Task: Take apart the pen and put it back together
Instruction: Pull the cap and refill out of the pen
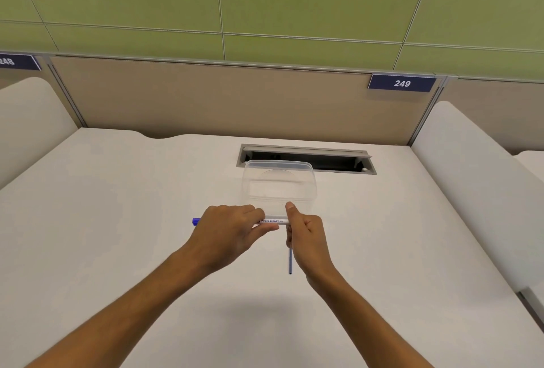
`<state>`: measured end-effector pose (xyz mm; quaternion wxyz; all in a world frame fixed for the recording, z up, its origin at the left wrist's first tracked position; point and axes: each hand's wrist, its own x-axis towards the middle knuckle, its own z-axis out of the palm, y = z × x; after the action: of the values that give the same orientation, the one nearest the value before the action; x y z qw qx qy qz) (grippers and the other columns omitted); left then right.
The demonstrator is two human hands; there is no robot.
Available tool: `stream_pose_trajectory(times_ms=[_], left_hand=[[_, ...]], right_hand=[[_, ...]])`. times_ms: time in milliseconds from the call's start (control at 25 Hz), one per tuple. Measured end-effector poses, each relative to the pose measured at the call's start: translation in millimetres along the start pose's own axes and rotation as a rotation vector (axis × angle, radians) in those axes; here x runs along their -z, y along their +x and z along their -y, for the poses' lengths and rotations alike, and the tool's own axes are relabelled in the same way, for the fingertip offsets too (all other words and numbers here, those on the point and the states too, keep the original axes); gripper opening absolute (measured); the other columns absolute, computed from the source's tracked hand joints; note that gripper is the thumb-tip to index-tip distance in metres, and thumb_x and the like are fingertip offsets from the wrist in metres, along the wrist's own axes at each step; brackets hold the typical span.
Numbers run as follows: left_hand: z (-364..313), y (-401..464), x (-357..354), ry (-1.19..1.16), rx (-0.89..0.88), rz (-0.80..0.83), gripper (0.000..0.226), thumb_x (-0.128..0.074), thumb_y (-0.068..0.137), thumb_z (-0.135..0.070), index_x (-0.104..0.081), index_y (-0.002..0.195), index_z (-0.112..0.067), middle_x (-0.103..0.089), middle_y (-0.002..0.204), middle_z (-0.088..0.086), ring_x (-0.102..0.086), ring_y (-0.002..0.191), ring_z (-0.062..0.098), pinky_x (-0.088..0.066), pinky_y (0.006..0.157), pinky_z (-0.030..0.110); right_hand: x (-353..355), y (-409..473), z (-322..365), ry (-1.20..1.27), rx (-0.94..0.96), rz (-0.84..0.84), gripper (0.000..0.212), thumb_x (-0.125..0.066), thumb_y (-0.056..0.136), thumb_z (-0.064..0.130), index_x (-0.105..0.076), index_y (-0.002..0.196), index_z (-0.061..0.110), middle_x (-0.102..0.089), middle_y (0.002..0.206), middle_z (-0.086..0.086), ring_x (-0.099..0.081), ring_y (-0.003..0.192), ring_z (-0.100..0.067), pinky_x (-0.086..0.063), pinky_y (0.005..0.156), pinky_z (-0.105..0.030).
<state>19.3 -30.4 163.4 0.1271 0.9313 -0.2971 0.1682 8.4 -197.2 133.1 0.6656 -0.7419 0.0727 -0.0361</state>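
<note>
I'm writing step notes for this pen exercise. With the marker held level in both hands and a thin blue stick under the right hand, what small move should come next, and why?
Probably draw the right hand rightward off the white barrel while the left hand holds it steady. The blue cap end points left, and the thin blue stick hangs below the right hand, so that end seems to be where the marker comes apart. Whether it is fully free is hidden.
</note>
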Motion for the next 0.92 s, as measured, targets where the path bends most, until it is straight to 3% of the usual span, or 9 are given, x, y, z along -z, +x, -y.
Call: stream_pose_trajectory(times_ms=[80, 160, 280, 400, 480, 560, 640, 760, 920], left_hand=[[1, 1, 2, -0.148, 0.055, 0.019, 0.054, -0.030, 0.090, -0.065, -0.063, 0.076, -0.024, -0.059, 0.060, -0.006, -0.049, 0.052, 0.014, -0.035, 0.048, 0.029], [2, 5, 7, -0.390, 0.107, 0.093, 0.045, -0.045, 0.089, -0.062, -0.062, 0.071, -0.024, -0.049, 0.052, -0.005, -0.041, 0.050, 0.012, -0.031, 0.050, 0.029], [10, 12, 22, -0.787, 0.183, 0.348, 0.042, -0.057, 0.086, -0.057, -0.068, 0.065, -0.023, -0.042, 0.050, -0.004, -0.035, 0.050, 0.008, -0.032, 0.051, 0.022], [13, 13, 31, -0.905, 0.174, 0.577, 0.042, -0.058, 0.086, -0.056, -0.071, 0.067, -0.021, -0.040, 0.050, -0.003, -0.034, 0.048, 0.011, -0.031, 0.048, 0.017], [9, 12, 29, -0.845, 0.209, 0.487, 0.038, -0.059, 0.083, -0.059, -0.072, 0.072, -0.026, -0.046, 0.051, -0.006, -0.037, 0.049, 0.007, -0.033, 0.050, 0.015], [5, 8, 24, -0.674, 0.192, 0.274, 0.033, -0.059, 0.080, -0.062, -0.071, 0.085, -0.031, -0.055, 0.058, -0.012, -0.045, 0.053, 0.006, -0.037, 0.053, 0.017], [3, 5, 18, -0.360, 0.031, 0.087, 0.029, -0.060, 0.084, -0.054, -0.068, 0.094, -0.028, -0.062, 0.071, -0.012, -0.049, 0.057, 0.008, -0.043, 0.053, 0.022], [0, 2, 11, -0.027, -0.163, -0.060, 0.019, -0.065, 0.088, -0.033, -0.070, 0.090, -0.014, -0.065, 0.072, -0.002, -0.054, 0.054, 0.017, -0.047, 0.043, 0.031], [-2, 1, 9, -0.018, -0.187, -0.095, 0.030, -0.054, 0.095, -0.037, -0.068, 0.084, -0.013, -0.059, 0.064, 0.000, -0.049, 0.049, 0.021, -0.042, 0.038, 0.033]], right_hand=[[0, 0, 1, -0.043, 0.125, -0.038, 0.062, -0.046, 0.102, 0.038, -0.034, 0.055, 0.000, -0.032, 0.049, -0.004, -0.030, 0.048, -0.014, -0.028, 0.049, -0.029], [1, -2, 3, -0.083, 0.283, -0.068, 0.062, -0.047, 0.101, 0.039, -0.031, 0.052, 0.003, -0.030, 0.047, 0.001, -0.026, 0.047, -0.012, -0.023, 0.047, -0.027], [7, -5, 7, -0.258, 0.664, -0.086, 0.052, -0.043, 0.104, 0.033, -0.031, 0.054, 0.024, -0.025, 0.046, 0.014, -0.024, 0.045, -0.010, -0.019, 0.046, -0.019], [11, -3, 6, -0.422, 0.962, -0.124, 0.055, -0.032, 0.107, 0.031, -0.038, 0.055, 0.013, -0.029, 0.050, 0.005, -0.020, 0.050, -0.008, -0.020, 0.044, -0.026], [11, -2, 3, -0.406, 0.888, -0.167, 0.054, -0.034, 0.106, 0.033, -0.037, 0.054, 0.016, -0.029, 0.049, 0.007, -0.021, 0.048, -0.009, -0.021, 0.042, -0.029], [7, -2, 1, -0.289, 0.618, -0.177, 0.053, -0.043, 0.103, 0.035, -0.033, 0.052, 0.022, -0.027, 0.046, 0.012, -0.023, 0.045, -0.011, -0.021, 0.043, -0.030], [4, 0, -1, -0.148, 0.296, -0.133, 0.057, -0.048, 0.102, 0.037, -0.031, 0.049, 0.021, -0.027, 0.043, 0.010, -0.025, 0.044, -0.010, -0.022, 0.046, -0.027], [3, 5, 1, -0.013, -0.076, -0.026, 0.059, -0.047, 0.100, 0.045, -0.034, 0.050, 0.017, -0.031, 0.041, 0.009, -0.029, 0.037, -0.007, -0.029, 0.048, -0.026], [5, 5, 6, 0.002, -0.084, 0.007, 0.060, -0.044, 0.102, 0.043, -0.031, 0.049, 0.017, -0.028, 0.043, 0.008, -0.026, 0.039, -0.009, -0.026, 0.048, -0.026]])
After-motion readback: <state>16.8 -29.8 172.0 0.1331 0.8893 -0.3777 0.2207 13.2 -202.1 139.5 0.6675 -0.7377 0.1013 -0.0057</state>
